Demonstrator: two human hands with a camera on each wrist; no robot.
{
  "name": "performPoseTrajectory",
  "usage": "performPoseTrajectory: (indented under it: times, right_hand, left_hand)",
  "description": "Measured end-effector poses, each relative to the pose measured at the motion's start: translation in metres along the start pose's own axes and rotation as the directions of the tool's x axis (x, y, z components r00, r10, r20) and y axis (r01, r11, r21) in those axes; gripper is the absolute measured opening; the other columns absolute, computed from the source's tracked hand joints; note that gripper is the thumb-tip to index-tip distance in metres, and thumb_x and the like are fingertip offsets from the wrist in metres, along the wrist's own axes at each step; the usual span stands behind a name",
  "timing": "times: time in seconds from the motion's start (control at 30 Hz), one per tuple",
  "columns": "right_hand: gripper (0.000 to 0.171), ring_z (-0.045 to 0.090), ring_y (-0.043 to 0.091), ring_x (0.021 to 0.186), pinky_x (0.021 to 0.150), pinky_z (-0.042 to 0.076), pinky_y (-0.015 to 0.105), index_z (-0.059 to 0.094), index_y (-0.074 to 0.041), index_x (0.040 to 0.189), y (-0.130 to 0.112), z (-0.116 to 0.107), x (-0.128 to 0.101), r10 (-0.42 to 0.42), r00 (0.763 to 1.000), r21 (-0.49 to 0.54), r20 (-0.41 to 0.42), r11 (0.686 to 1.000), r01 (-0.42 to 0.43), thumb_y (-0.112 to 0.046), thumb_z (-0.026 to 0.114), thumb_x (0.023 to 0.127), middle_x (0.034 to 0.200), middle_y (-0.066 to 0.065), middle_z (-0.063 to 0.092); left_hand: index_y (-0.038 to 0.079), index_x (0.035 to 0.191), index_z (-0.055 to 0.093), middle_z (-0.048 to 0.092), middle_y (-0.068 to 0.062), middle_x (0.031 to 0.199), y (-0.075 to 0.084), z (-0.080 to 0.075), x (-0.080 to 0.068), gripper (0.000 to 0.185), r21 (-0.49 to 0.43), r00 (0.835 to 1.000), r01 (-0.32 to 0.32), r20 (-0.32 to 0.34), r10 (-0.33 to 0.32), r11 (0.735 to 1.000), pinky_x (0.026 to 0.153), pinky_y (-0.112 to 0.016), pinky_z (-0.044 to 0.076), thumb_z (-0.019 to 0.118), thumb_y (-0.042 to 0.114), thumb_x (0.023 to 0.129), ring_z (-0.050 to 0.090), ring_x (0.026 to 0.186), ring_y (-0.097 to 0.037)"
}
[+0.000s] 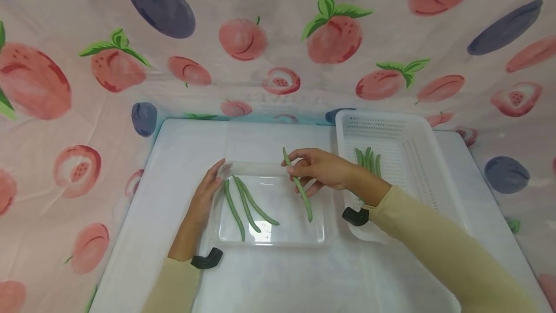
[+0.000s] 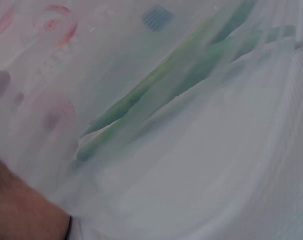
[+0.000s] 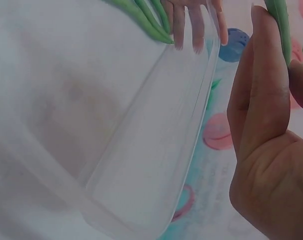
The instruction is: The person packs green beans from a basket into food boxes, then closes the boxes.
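Observation:
In the head view my right hand (image 1: 323,168) pinches one green bean (image 1: 302,196) between thumb and fingers, above the right side of a clear plastic box (image 1: 286,236). The right wrist view shows the same pinch on the bean (image 3: 280,25), close to the lens. Against the box's left wall rests my left hand (image 1: 206,192), its fingers fairly straight along the side. Several green beans (image 1: 253,204) lie in the left half of the box, slanting. Through the box's cloudy wall, the left wrist view shows blurred beans (image 2: 156,85).
To the right stands a white perforated basket (image 1: 417,158) with several more green beans (image 1: 368,158) in it, partly hidden behind my right forearm. Both containers sit on a white table (image 1: 278,279). A fruit-print cloth (image 1: 278,23) hangs behind and at the sides.

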State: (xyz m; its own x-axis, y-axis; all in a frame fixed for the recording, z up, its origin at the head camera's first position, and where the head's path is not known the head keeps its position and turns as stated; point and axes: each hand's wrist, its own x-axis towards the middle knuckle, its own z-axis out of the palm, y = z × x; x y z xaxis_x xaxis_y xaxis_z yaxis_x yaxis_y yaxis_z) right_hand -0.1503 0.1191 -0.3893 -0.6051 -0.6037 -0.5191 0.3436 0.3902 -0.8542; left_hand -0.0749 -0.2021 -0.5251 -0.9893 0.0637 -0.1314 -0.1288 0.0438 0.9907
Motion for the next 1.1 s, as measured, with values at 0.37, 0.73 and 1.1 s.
performPoseTrajectory:
  times: [0.37,0.73,1.1]
  right_hand:
    - [0.037,0.073,0.025,0.08,0.066,0.064,0.04,0.055,-0.011,0.136,-0.006,0.013,0.01,-0.006,1.0,-0.018,0.025,1.0,0.006,-0.025,0.064,0.102,0.097,0.007,0.07]
    - [0.034,0.075,0.025,0.083,0.063,0.063,0.036,0.057,-0.013,0.133,-0.005,0.019,0.022,0.009,0.999,-0.037,0.037,0.999,-0.008,-0.025,0.065,0.102,0.098,0.009,0.071]
    - [0.031,0.072,0.029,0.087,0.066,0.064,0.037,0.057,-0.014,0.13,-0.009,0.027,0.029,0.027,0.999,-0.058,0.041,0.998,-0.024,-0.022,0.065,0.102,0.099,0.008,0.069]
  left_hand:
    - [0.025,0.16,0.033,0.035,0.01,0.165,-0.001,0.0,0.001,0.052,-0.002,1.0,-0.016,-0.005,0.016,1.0,0.123,-0.069,0.011,0.039,0.032,0.109,0.019,0.159,-0.022]
    - [0.027,0.16,0.033,0.033,0.011,0.166,0.0,-0.001,0.0,0.052,0.008,1.0,-0.001,-0.002,0.001,1.0,0.122,-0.07,0.014,0.039,0.033,0.109,0.02,0.158,-0.024]
    - [0.027,0.16,0.033,0.034,0.01,0.165,-0.001,0.0,0.0,0.052,0.002,1.0,-0.017,0.007,0.017,1.0,0.122,-0.069,0.015,0.039,0.033,0.109,0.021,0.158,-0.024]
